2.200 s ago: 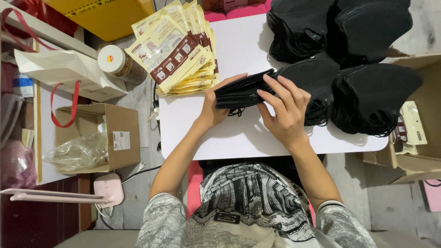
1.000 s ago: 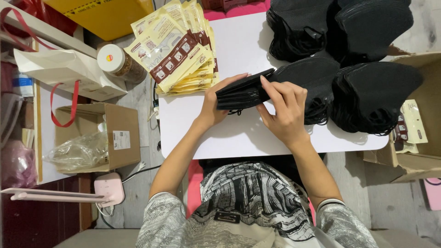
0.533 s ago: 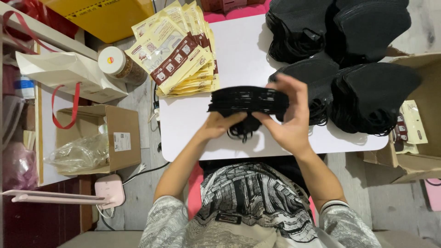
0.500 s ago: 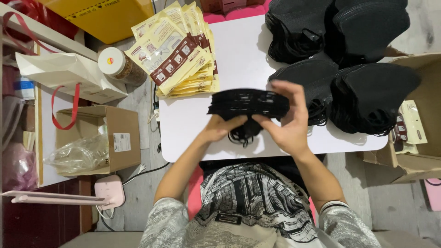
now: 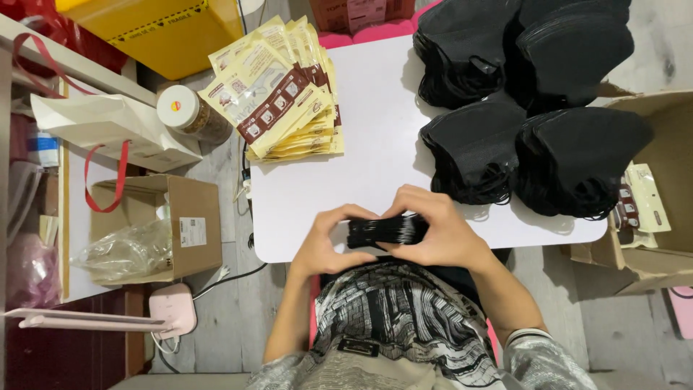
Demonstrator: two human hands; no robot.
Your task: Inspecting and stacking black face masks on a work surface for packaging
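Moved: since half a second back, the small bundle of black face masks (image 5: 386, 231) has been turned from flat-side-up to edge-on and drawn toward the near edge of the white surface (image 5: 375, 155), close to the person's body.
Left hand (image 5: 326, 242): curled around the bundle's left end, thumb and fingers closed on it, wrist over the surface's edge.
Right hand (image 5: 444, 232): cupped over the top and right end of the bundle, fingers pressed together against it; both hands squeeze from opposite ends (a hold that looks suited to squaring the masks' edges into 1 neat stack).
Bundle position: held on edge just above or on the surface; I cannot tell whether it touches.
Mask stacks (image 5: 534, 115): 4 tall piles of black masks at the far right of the surface, within the right hand's reach.
Pouches (image 5: 278, 94): a fanned heap of cream-and-brown flat packets at the far left corner, within the left hand's reach.
Beside the surface: an open cardboard box (image 5: 155, 224) with clear plastic bags on the floor at left, another carton (image 5: 650, 217) at right.
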